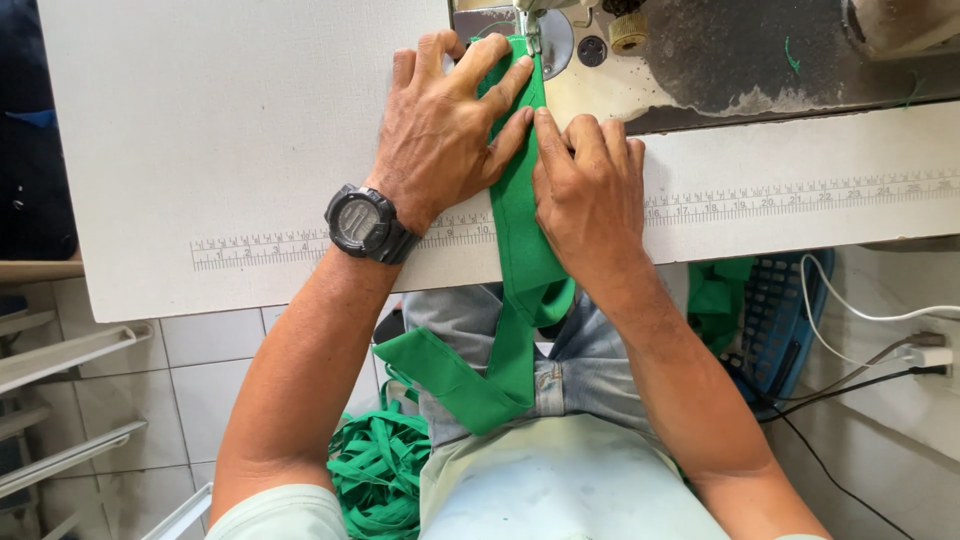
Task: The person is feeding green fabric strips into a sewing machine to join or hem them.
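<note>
1. Nearest, a heap of green strips (375, 470) lies low beside the person's lap, and a folded green fabric strap (520, 250) climbs from the knees over the table edge.
2. A blue basket (775, 315) sits to the right under the table, near white cables (880, 320).
3. On the white table (200, 130), the left hand (440, 140), with a black watch (365, 225) on its wrist, lies flat with fingers spread, pressing the strap down.
4. The right hand (590, 190) presses the strap's other edge, fingers bent and close together.
5. Farthest, the strap's end reaches the presser foot (527, 35) of the sewing machine (720, 60).
</note>
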